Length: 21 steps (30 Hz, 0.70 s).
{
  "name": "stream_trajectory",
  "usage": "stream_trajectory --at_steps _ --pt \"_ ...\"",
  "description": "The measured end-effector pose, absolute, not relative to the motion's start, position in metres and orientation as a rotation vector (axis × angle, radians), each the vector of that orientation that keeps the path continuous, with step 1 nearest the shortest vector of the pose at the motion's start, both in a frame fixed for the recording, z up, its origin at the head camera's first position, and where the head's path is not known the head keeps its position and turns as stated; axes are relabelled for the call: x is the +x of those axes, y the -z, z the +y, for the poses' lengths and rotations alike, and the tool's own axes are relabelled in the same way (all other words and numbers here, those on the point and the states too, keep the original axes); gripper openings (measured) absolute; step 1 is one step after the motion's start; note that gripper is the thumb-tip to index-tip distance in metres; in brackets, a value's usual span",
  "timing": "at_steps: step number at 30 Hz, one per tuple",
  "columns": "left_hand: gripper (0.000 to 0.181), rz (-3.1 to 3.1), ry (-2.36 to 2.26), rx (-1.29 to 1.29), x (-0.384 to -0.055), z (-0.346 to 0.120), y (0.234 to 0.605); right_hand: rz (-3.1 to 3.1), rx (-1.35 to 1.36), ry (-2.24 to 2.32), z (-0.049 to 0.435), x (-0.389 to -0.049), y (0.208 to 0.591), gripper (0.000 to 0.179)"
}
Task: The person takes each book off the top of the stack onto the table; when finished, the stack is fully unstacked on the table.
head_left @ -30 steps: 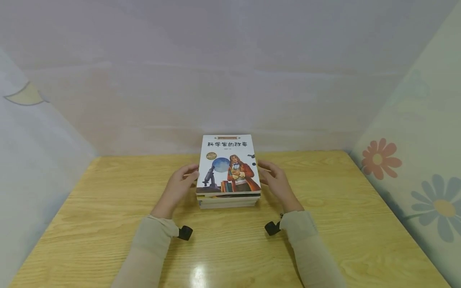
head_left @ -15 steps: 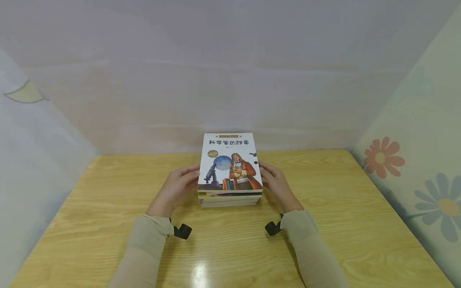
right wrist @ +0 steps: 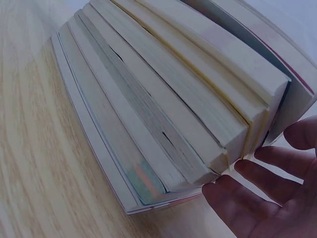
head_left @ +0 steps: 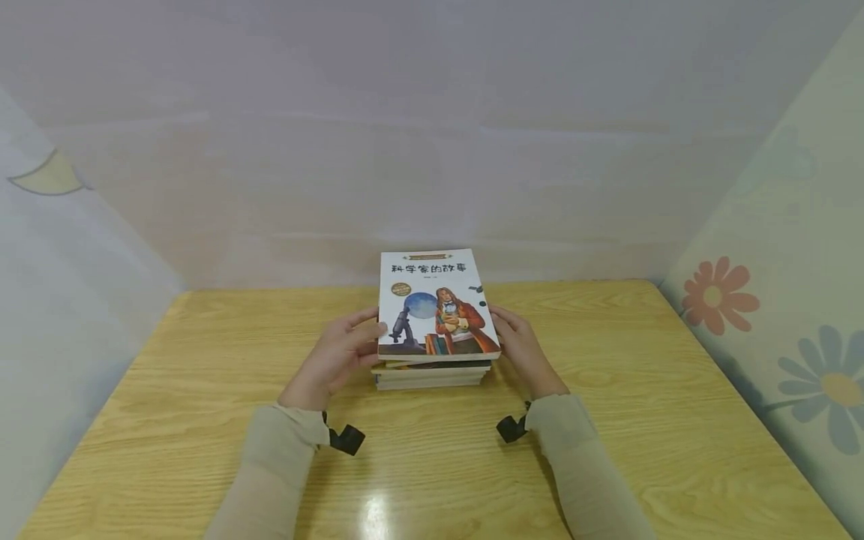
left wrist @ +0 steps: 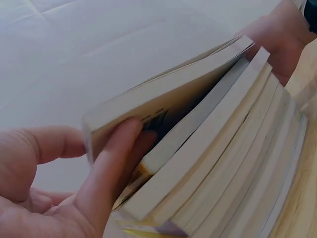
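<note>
1. Left hand (head_left: 334, 352) pinches the top book (head_left: 435, 307), its left side raised off the stack (head_left: 432, 381); a finger (left wrist: 110, 161) partly hides the barcode (left wrist: 159, 120) beneath.
2. Right hand (head_left: 524, 350): fingers (right wrist: 267, 181) slightly spread, touching the stack; palm cut off in its wrist view.
3. Lower covers mostly hidden; pale, layered page edges (right wrist: 143, 116); wood-grained tabletop (head_left: 607, 390) underneath.

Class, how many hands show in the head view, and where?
2: the left hand, holding the white-covered top book by its left side; the right hand, right of the book stack.
</note>
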<state>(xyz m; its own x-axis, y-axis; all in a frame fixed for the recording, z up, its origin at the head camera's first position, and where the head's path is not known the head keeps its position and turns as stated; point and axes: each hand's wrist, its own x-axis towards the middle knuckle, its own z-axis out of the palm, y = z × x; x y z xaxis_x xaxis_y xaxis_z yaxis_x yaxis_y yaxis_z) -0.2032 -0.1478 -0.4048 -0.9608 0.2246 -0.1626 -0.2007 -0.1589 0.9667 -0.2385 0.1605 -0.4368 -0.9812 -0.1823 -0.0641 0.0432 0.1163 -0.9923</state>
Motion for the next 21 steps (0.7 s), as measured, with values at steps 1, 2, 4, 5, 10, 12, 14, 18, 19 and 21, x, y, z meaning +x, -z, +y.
stream_trajectory --at_steps 1,2,4,5,10,12,14,18,19,21 --pt "0.06 1.829 -2.208 0.022 -0.203 -0.146 0.405 2.213 -0.14 1.983 0.16 -0.239 0.437 0.049" --pt "0.06 1.826 -2.22 0.009 -0.204 -0.145 0.406 2.207 -0.13 1.993 0.16 -0.239 0.437 0.048" --pt "0.059 1.805 -2.255 -0.009 -0.204 -0.144 0.407 2.201 -0.115 2.003 0.16 -0.238 0.438 0.047" --pt "0.058 1.79 -2.28 -0.021 -0.205 -0.143 0.407 2.193 -0.113 2.011 0.16 -0.237 0.439 0.047" --pt "0.057 1.713 -2.401 -0.047 -0.207 -0.148 0.407 2.186 -0.167 2.03 0.159 -0.235 0.441 0.046" --pt "0.057 1.691 -2.441 -0.067 -0.208 -0.151 0.406 2.194 -0.197 2.027 0.159 -0.235 0.44 0.048" --pt "0.057 1.664 -2.471 -0.094 -0.21 -0.154 0.404 2.201 -0.206 2.02 0.159 -0.235 0.439 0.048" --pt "0.059 1.614 -2.513 -0.129 -0.211 -0.162 0.399 2.218 -0.204 1.991 0.16 -0.235 0.438 0.052" --pt "0.06 1.603 -2.518 -0.132 -0.211 -0.165 0.397 2.221 -0.202 1.986 0.16 -0.236 0.438 0.053" --pt "0.06 1.572 -2.537 -0.131 -0.211 -0.171 0.394 2.231 -0.199 1.975 0.159 -0.237 0.439 0.056"
